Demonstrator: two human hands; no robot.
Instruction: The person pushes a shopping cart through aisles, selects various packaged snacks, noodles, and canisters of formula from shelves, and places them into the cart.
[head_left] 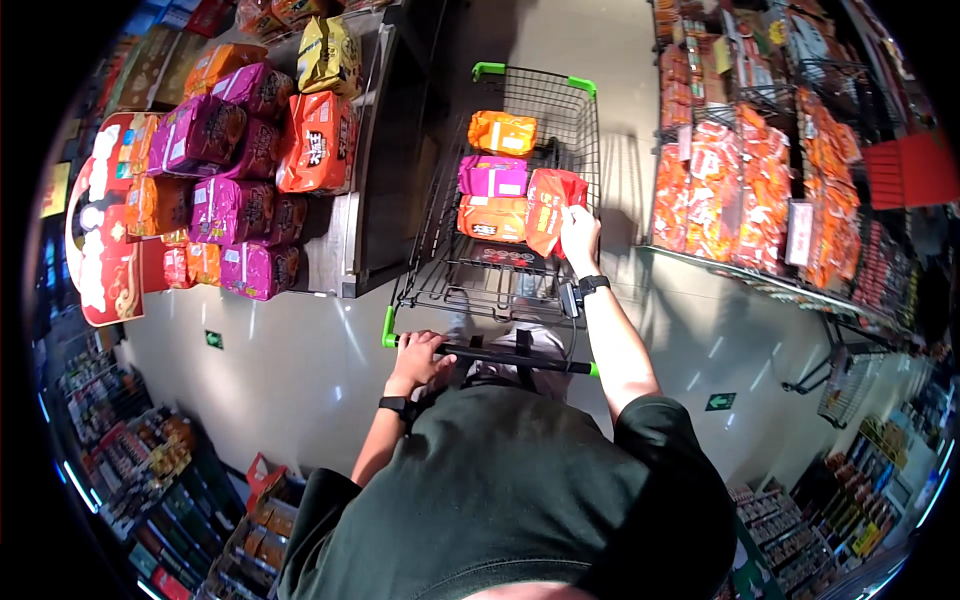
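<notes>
A wire shopping cart with green corner pieces stands in front of me. My left hand is closed round the left part of its black handle. My right hand reaches into the basket, its fingers closed on the edge of a red food packet. That packet leans at the right side of a row of packs. Beside it lie an orange multipack, a purple multipack and, farthest, a yellow-orange multipack. My right fingertips are partly hidden against the packet.
On the left, a display table bears stacked purple packs and a large red pack. To the right runs a shelf of orange-red packets. Another cart stands at the lower right.
</notes>
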